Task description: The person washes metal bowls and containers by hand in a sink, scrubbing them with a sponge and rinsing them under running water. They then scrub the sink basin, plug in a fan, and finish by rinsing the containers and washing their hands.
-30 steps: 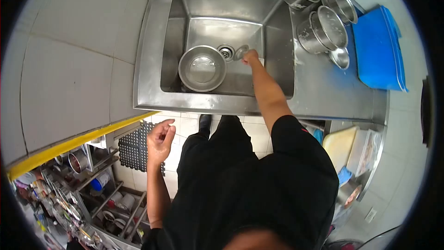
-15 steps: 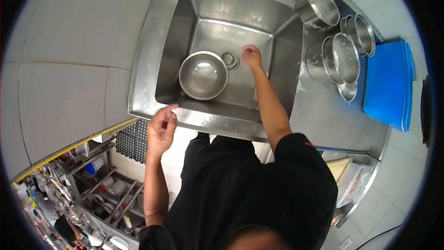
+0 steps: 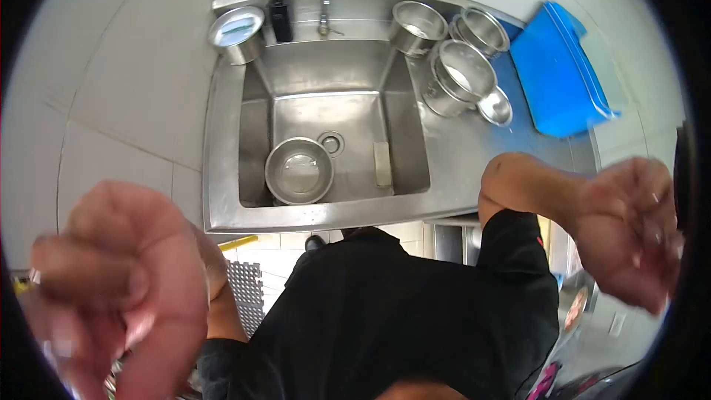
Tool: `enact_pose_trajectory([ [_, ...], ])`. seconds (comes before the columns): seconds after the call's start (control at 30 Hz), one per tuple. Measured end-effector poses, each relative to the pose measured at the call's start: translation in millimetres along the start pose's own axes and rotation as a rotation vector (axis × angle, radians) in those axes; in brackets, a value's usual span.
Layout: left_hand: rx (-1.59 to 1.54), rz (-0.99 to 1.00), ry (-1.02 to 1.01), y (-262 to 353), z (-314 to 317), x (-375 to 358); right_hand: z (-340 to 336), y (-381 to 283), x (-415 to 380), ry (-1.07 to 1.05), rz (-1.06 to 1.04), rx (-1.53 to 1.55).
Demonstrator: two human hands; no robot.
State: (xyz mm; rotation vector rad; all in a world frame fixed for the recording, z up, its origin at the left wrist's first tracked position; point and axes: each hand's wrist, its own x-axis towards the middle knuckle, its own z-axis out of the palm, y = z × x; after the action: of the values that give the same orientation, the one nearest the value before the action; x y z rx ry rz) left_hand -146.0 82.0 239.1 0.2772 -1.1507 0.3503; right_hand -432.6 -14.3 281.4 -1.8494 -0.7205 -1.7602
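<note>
My left hand [image 3: 141, 274] is raised close to the camera at the lower left, large and blurred. Its fingers bend loosely, with gaps between them, and nothing shows in it. On the far right, my right hand [image 3: 626, 230] is lifted too, its fingers curled and smeared by motion; whether they are closed I cannot make out. Both hands are apart from the sink [image 3: 318, 218]. A round steel bowl [image 3: 300, 170] sits in the sink's front left corner beside the drain [image 3: 331, 144]. A pale flat bar [image 3: 382, 164] lies on the sink floor to the right.
Several steel pots [image 3: 463, 70] and a small steel bowl [image 3: 495, 107] stand on the right drainboard, beside a blue bin [image 3: 555, 74]. A steel pot [image 3: 237, 33], a black bottle [image 3: 280, 15] and a tap [image 3: 324, 11] line the back. A perforated mat [image 3: 246, 289] lies on the floor.
My right hand has left the sink and risen to the far right. My left hand has come up from the sink's front edge toward the camera. The view has tilted up; the bowl stays in the sink.
</note>
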Motion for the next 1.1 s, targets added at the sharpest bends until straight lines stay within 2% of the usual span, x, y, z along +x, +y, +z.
enact_pose_trajectory([
  [0.03,-0.033,0.016,0.066,4,9,2,6,-16,10,-0.050,-0.021,0.014],
  [0.13,-0.185,0.004,-0.119,14,-8,14,20,-56,26,-0.152,-0.032,-0.022],
  [0.23,-0.079,-0.026,-0.099,17,-15,19,30,-87,30,-0.190,-0.018,-0.092],
  [0.33,-0.261,-0.072,-0.148,17,-8,15,39,-113,29,-0.207,0.001,-0.163],
  [0.43,-0.276,-0.090,-0.111,19,10,10,46,-139,29,-0.210,0.022,-0.249],
  [0.53,-0.316,-0.112,0.022,24,20,14,54,-167,26,-0.205,0.048,-0.351],
  [0.93,-0.718,-0.291,-0.006,63,87,-30,121,-278,27,-0.272,0.077,-0.769],
  [1.1,-0.932,-0.389,0.010,93,147,-43,162,-332,42,-0.354,0.076,-1.033],
])
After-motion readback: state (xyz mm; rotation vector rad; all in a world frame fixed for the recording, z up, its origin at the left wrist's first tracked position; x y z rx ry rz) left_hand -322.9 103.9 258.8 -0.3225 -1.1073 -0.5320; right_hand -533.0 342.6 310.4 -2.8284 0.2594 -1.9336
